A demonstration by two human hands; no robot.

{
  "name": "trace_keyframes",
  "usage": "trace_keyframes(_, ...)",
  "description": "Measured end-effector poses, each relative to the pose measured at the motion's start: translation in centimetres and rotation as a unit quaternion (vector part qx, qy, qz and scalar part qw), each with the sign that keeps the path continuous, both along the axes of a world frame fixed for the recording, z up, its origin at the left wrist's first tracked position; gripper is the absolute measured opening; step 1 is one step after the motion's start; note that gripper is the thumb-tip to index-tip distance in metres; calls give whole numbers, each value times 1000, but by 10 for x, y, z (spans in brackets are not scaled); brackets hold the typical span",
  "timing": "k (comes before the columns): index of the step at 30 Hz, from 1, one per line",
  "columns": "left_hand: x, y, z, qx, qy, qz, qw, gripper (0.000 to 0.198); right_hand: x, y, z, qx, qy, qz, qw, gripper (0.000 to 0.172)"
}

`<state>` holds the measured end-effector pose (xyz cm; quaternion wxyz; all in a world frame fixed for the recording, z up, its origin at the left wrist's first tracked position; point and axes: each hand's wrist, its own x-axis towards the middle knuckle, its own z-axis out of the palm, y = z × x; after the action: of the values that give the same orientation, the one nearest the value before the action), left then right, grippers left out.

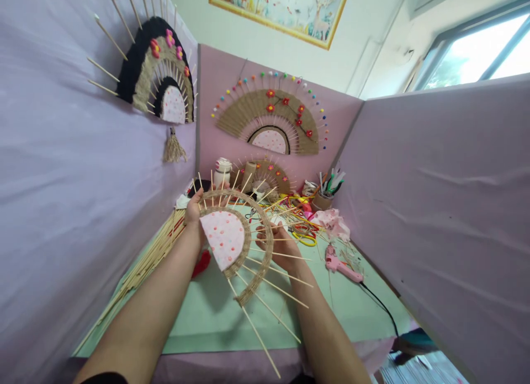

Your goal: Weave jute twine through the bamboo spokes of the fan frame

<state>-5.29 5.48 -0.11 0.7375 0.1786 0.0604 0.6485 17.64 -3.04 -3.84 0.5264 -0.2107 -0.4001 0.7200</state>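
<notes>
The half-woven fan (226, 238) was held up over the counter (215, 323), between the two hands and tilted toward the camera. The left hand (193, 210) gripped its upper left edge, thumb in front and fingers hidden behind. The right hand (276, 245) was at the right rim with its fingers curled among the sticks, apparently pinching the outer band (267, 235) of twine, though the exact hold was hard to make out. By the look of it, the work was perhaps a third done. The pink dotted half-disc at the centre was in place, a narrow ring of twine ran around it, and a second arch was woven farther out. Between and beyond these bands the bare sticks (275, 287) showed, most of their length uncovered. No flowers or beads were on it, unlike the finished tan fan (271, 122) on the back wall and the black-edged fan (159, 75) on the left wall. A bundle of spare sticks (144, 262) lay along the counter's left side below the left forearm. A pink glue gun (342, 267) rested to the right of the right wrist, near but not touching. Yellow scissors (305, 239) and a pot of pens (325, 199) sat beyond it.
</notes>
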Motion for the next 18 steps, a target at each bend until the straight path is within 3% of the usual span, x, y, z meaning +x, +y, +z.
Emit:
trace_keyframes(7, 12, 9, -10, -78, 42, -35, 995, 27, 4, 1, -13, -67, 64, 57, 994, 49)
trace_keyframes(13, 24, 14, -22, -218, 178, -1, 960, 22, 10, 3, -18, -121, 128, 70, 982, 37)
trace_keyframes(18, 27, 18, -27, -246, 237, 2, 940, 19, 12, 0, -14, -137, 129, 71, 980, 30)
